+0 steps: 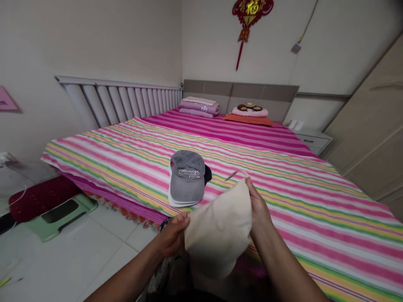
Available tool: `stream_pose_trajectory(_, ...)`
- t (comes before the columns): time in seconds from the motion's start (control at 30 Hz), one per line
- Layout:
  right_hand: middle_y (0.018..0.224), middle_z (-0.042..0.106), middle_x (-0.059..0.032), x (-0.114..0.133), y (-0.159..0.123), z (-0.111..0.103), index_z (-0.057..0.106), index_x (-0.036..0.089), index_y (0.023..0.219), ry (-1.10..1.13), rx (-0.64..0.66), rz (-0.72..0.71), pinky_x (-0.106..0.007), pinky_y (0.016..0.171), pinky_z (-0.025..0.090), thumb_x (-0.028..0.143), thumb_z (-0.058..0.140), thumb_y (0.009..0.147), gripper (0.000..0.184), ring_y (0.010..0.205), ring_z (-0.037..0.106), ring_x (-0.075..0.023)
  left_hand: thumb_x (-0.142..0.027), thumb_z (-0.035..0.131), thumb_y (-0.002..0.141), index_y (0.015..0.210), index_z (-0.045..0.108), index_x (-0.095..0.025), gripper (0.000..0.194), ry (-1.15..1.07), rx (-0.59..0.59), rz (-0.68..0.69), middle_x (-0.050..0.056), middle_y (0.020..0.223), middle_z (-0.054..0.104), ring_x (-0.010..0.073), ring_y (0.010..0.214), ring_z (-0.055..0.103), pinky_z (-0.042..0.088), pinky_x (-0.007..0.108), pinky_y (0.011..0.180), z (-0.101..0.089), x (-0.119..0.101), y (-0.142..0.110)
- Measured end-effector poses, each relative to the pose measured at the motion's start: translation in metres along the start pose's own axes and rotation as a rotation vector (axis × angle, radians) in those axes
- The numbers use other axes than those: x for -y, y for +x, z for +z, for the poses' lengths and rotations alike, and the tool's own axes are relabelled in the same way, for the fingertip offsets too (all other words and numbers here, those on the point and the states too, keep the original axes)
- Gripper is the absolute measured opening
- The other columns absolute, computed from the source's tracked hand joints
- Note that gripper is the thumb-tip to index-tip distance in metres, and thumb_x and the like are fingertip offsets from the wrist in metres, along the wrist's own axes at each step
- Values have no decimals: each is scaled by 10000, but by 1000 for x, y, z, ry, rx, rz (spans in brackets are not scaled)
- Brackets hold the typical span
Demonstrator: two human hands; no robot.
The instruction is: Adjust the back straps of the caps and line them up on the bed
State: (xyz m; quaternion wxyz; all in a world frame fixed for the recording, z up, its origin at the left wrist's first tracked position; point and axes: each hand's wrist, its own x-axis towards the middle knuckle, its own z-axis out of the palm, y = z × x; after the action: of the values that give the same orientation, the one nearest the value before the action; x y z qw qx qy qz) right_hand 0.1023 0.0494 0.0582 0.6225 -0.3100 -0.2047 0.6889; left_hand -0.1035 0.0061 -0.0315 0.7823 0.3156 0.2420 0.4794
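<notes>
A cream cloth hat (220, 226) is stretched between my two hands, low in front of me and partly blurred. My left hand (174, 235) pinches its left edge. On the other side, my right hand (258, 205) grips the upper right edge, thumb near the top corner. From that corner a thin pale strap (236, 173) sticks out over the bed. Just beyond lies a grey cap (187, 176) with white lettering, its brim towards me. It rests on a white cap (171, 202), and a dark cap (208, 175) shows at its right.
A bed (132, 151) with a striped sheet fills the middle. Folded purple bedding (200, 108) and an orange pillow (247, 119) lie by the headboard (217, 89). A green stool (59, 216) stands on the tiled floor at left, a nightstand (310, 138) at far right.
</notes>
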Motion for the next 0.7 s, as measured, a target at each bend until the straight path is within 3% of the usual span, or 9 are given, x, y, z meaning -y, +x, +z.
stream_pose_trajectory(0.13,668,652,28,11,27,28,624,216,828,-36,131,-151,-265,668,488,361,634,710,187,658,607,-137,-256,691,642,765,600,-153,184,79,-202,298,23,711,648,141,667,601,456,238,642,14,-51,26)
stream_pose_trajectory(0.23,812,677,-3,12,41,29,627,211,868,-203,203,-243,-275,701,469,408,629,698,260,786,606,-156,-269,675,643,849,603,-159,245,176,-237,502,25,719,651,179,701,608,474,292,671,15,-104,53)
stream_pose_trajectory(0.33,878,679,-20,-2,45,8,620,227,893,-331,91,-134,-285,709,463,423,633,685,286,821,602,-157,-240,674,603,835,602,-145,261,235,-282,494,23,692,647,172,654,594,477,308,653,-1,-147,84)
stream_pose_trajectory(0.4,872,678,-27,-20,45,-14,620,225,863,-366,8,-26,-289,723,463,387,645,679,246,800,607,-153,-222,667,584,810,601,-135,252,336,-446,405,22,650,635,163,607,578,467,301,610,-19,-165,102)
stream_pose_trajectory(0.47,792,677,-48,-41,43,-34,620,199,782,-394,-22,65,-306,691,469,362,659,668,203,721,613,-162,-232,669,575,761,594,-125,227,424,-613,307,22,590,609,159,566,559,445,288,564,-41,-173,113)
stream_pose_trajectory(0.57,717,659,-66,-68,41,-55,605,175,697,-432,-39,182,-319,664,473,360,676,651,203,663,610,-170,-311,676,590,731,573,-136,248,478,-765,260,3,525,563,152,544,538,418,272,538,-71,-166,115)
stream_pose_trajectory(0.63,712,645,-63,-78,42,-60,599,170,685,-446,-39,221,-309,671,472,376,679,645,224,668,606,-164,-408,668,598,754,575,-152,314,508,-815,247,10,563,582,164,599,557,421,273,564,-85,-152,109)
stream_pose_trajectory(0.7,734,638,-64,-84,48,-58,598,166,690,-453,-26,242,-307,700,471,403,682,635,257,698,604,-164,-519,640,593,777,592,-158,408,527,-782,196,47,653,628,194,697,583,436,291,618,-95,-136,102)
